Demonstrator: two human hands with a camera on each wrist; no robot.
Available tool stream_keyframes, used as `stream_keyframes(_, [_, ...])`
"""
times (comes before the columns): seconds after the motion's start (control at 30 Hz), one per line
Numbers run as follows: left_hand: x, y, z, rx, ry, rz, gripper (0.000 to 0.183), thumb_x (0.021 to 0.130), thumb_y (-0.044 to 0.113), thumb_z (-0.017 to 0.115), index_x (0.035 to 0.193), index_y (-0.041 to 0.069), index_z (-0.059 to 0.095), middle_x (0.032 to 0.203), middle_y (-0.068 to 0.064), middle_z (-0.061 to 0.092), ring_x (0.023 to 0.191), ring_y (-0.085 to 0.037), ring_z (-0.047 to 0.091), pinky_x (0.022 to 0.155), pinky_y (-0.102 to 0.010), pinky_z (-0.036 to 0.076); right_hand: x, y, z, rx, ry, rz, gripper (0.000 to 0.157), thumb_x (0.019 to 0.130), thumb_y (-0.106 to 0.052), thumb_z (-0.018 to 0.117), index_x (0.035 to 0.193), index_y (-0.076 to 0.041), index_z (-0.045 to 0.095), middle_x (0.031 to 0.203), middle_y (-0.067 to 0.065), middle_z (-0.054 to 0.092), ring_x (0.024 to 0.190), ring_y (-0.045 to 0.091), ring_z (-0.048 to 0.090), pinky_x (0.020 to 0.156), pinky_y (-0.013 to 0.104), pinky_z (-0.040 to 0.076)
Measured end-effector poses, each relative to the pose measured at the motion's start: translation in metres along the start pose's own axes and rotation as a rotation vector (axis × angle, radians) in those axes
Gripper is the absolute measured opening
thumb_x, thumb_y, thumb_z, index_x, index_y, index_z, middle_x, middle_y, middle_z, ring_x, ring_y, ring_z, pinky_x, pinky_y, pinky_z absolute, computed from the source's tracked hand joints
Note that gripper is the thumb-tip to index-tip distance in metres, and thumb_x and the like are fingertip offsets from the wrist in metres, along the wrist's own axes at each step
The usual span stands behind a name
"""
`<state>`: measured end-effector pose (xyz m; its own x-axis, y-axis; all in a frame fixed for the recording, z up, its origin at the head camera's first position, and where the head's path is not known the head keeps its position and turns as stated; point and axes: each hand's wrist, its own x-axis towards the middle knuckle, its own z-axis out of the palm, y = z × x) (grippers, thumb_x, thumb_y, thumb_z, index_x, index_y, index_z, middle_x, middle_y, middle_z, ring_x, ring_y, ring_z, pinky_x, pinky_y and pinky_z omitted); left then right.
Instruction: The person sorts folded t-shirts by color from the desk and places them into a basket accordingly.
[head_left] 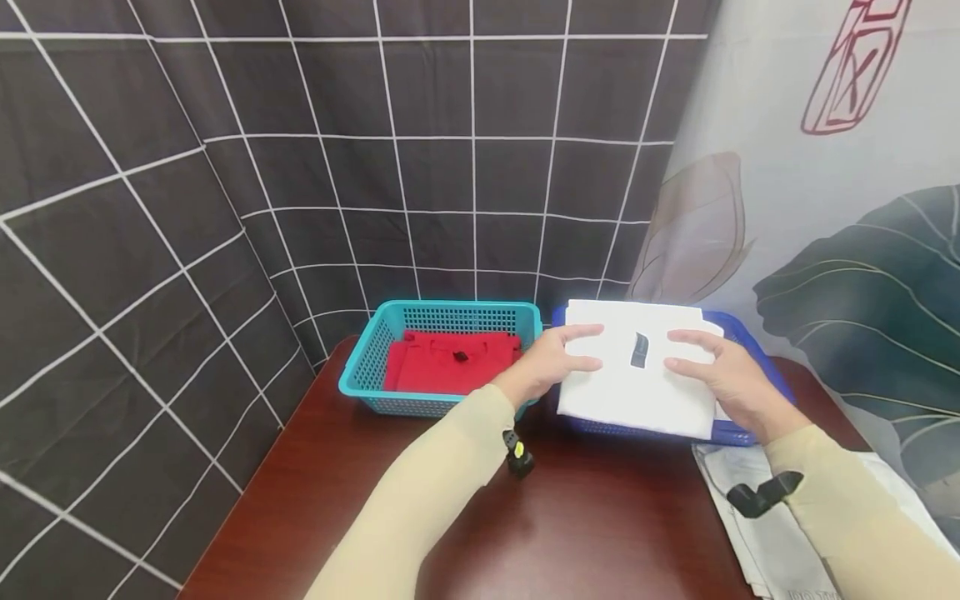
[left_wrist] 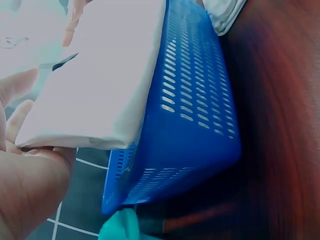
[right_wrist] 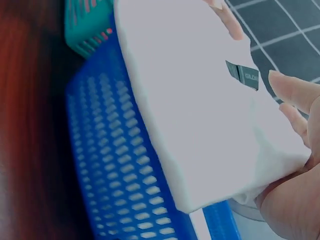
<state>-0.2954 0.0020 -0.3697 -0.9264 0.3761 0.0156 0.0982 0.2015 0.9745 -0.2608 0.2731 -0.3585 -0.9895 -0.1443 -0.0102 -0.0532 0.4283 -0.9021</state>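
Note:
A white folded T-shirt (head_left: 622,392) with a small dark neck label (head_left: 640,350) is held by both hands over the blue basket (head_left: 752,350). My left hand (head_left: 551,360) grips its left side, with some fingers lying on the top face. On the opposite side my right hand (head_left: 738,379) grips the edge in the same way. In the right wrist view, the shirt (right_wrist: 190,115) overlaps the basket's rim, and part of the palm (right_wrist: 295,200) shows below the fold. The shirt hides most of the basket's inside.
To the left stands a teal basket (head_left: 442,305) holding folded red clothing (head_left: 442,375) with a dark label. Pale grey-white cloth (head_left: 772,533) lies at the table's right side, partly under my right forearm. A dark gridded curtain (head_left: 435,167) hangs behind the brown table (head_left: 570,533).

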Motion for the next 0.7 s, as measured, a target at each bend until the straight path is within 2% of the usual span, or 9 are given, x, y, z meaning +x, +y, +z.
stream_keyframes(0.1, [0.011, 0.002, 0.004, 0.004, 0.019, -0.018, 0.055, 0.078, 0.02, 0.08, 0.127, 0.036, 0.063, 0.132, 0.014, 0.053, 0.132, -0.016, 0.039, 0.098, -0.04, 0.046, 0.011, -0.002, -0.009, -0.062, -0.006, 0.011, 0.078, 0.085, -0.044, 0.071, 0.146, -0.007, 0.039, 0.155, 0.02, 0.019, 0.129, 0.036, 0.035, 0.097, 0.042, 0.043])
stream_keyframes(0.2, [0.022, 0.002, 0.006, -0.001, 0.029, -0.021, 0.055, 0.078, 0.02, 0.08, 0.128, 0.035, 0.062, 0.133, 0.014, 0.053, 0.133, -0.015, 0.04, 0.101, -0.044, 0.043, 0.02, -0.003, -0.016, -0.092, -0.012, 0.02, 0.081, 0.084, -0.047, 0.07, 0.146, -0.007, 0.037, 0.157, 0.019, 0.015, 0.141, 0.042, 0.013, 0.107, 0.059, 0.024])
stream_keyframes(0.27, [0.028, 0.001, 0.007, -0.013, 0.036, -0.022, 0.055, 0.078, 0.02, 0.08, 0.128, 0.035, 0.062, 0.133, 0.014, 0.053, 0.131, -0.015, 0.041, 0.101, -0.045, 0.043, 0.025, -0.004, -0.019, -0.1, -0.017, 0.021, 0.082, 0.084, -0.047, 0.07, 0.147, -0.007, 0.037, 0.158, 0.019, 0.014, 0.142, 0.043, 0.01, 0.108, 0.064, 0.017])
stream_keyframes(0.47, [0.038, -0.003, 0.012, -0.081, 0.055, -0.041, 0.056, 0.077, 0.013, 0.081, 0.127, 0.031, 0.064, 0.134, 0.011, 0.053, 0.129, -0.015, 0.043, 0.102, -0.043, 0.041, 0.038, 0.0, -0.023, -0.104, -0.026, 0.022, 0.079, 0.084, -0.045, 0.071, 0.145, -0.006, 0.039, 0.156, 0.019, 0.019, 0.143, 0.042, 0.009, 0.108, 0.064, 0.015])
stream_keyframes(0.7, [0.042, -0.014, 0.02, -0.061, 0.046, -0.085, 0.057, 0.077, 0.014, 0.081, 0.127, 0.033, 0.063, 0.135, 0.01, 0.052, 0.13, -0.018, 0.043, 0.103, -0.042, 0.04, 0.046, 0.015, -0.023, -0.082, -0.052, 0.053, 0.076, 0.086, -0.043, 0.07, 0.144, -0.004, 0.039, 0.155, 0.02, 0.02, 0.14, 0.042, 0.014, 0.108, 0.063, 0.018])
